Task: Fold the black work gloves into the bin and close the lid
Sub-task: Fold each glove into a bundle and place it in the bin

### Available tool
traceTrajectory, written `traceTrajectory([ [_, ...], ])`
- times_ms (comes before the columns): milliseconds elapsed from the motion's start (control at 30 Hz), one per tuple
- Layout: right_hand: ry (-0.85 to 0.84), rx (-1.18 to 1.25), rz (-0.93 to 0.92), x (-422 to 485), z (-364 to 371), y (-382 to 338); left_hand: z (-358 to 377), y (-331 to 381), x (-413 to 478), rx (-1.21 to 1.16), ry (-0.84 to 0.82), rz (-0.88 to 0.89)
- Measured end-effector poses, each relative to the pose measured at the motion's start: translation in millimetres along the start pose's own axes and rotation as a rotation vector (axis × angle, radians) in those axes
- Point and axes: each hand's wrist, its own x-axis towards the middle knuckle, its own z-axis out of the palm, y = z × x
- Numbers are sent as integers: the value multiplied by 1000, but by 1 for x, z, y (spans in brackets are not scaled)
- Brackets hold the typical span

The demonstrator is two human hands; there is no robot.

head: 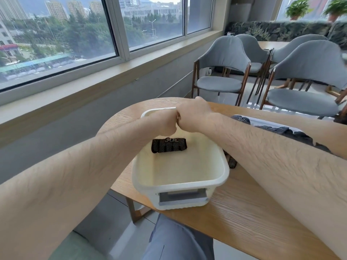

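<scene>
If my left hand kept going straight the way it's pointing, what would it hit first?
Your right hand. The left hand points forward-right and seems to touch it above the bin's far end, though depth is unclear.

The person is wearing blue-grey trousers (pixel 178 241), showing at 6 o'clock, with a short dark seam line on the thigh. The left forearm (pixel 75 166), coming in from 8 o'clock, and the right forearm (pixel 272 156), from 4 o'clock, are showing bare, with fine dark hair lying along them up to the left hand (pixel 167 124) and right hand (pixel 193 115).
</scene>
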Motion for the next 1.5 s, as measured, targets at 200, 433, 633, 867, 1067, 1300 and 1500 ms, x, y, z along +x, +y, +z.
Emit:
traceTrajectory([
  [200,198,304,134,-54,-15,48,-50,61,-14,98,187,39],
  [433,265,491,362,-177,6,132,-67,199,-8,0,232,203],
  [633,308,600,661,-269,70,146,11,295,-42,-625,279,277],
  [867,447,426,779,-320,145,120,90,318,-28,-853,304,379],
  [1067,458,399,884,-306,159,130,86,335,3,-782,314,383],
  [1300,412,339,937,-301,169,135,97,333,7,-852,329,383],
  [1500,529,382,899,-306,162,129,96,327,5,-1039,275,367],
])
